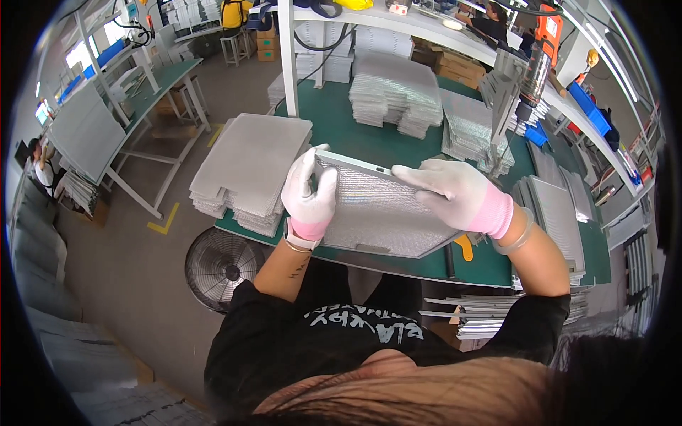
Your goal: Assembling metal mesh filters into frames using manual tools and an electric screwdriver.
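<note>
Both my hands wear white gloves with pink cuffs. Between them is a silver mesh panel, tilted above the near edge of the green table, with a pale metal edge strip along its far side. My left hand grips the far left corner, thumb bent over the mesh. At the far right corner my right hand is closed around the panel's edge, its fingers lying along the strip's end. The fingers behind the panel are hidden. To the left of my left hand lies a stack of similar mesh sheets.
More stacked sheets stand at the back of the green table. An orange-and-black power driver hangs at the right. An orange-yellow tool and a black handle lie by the near edge. A floor fan stands lower left.
</note>
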{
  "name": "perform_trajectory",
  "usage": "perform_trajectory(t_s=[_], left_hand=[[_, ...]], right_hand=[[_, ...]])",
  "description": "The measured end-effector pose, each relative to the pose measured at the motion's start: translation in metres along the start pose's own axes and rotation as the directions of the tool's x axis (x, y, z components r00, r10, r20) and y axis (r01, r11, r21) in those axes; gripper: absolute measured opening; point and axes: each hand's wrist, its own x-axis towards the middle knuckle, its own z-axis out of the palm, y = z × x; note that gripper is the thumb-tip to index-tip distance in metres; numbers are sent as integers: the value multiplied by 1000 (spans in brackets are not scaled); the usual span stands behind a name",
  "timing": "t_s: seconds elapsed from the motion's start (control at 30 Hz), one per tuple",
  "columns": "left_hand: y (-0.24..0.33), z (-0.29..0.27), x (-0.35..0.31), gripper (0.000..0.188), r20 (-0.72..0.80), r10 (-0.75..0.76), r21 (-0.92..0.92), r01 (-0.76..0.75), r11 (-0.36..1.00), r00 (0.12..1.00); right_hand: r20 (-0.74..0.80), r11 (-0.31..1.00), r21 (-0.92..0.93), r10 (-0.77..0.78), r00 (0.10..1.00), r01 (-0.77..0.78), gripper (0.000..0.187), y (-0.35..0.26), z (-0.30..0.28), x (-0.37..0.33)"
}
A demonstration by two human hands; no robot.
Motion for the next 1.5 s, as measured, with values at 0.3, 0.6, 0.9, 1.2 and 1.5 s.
perform_trajectory(t_s=[0.3,0.6,0.9,1.2,1.5], left_hand=[[-8,-6,-4,36,9,-137,-58,138,989,990],[-16,-6,-1,27,130,-160,14,160,987,979],[64,52,120,24,620,650,-288,-644,709,438],[57,133,24,46,878,450,-228,-684,693,163],[63,143,-14,78,594,319,77,-447,891,738]], right_hand=[[37,997,-63,43,998,-41,37,-3,-3,11],[-472,966,-255,-93,877,-34,40,-5,-11,-22],[-128,296,-359,924,360,-885,54,62,199,-209],[-126,288,589,956,265,-756,54,24,133,-233],[-638,818,227,535,554,-529,57,-57,-13,-190]])
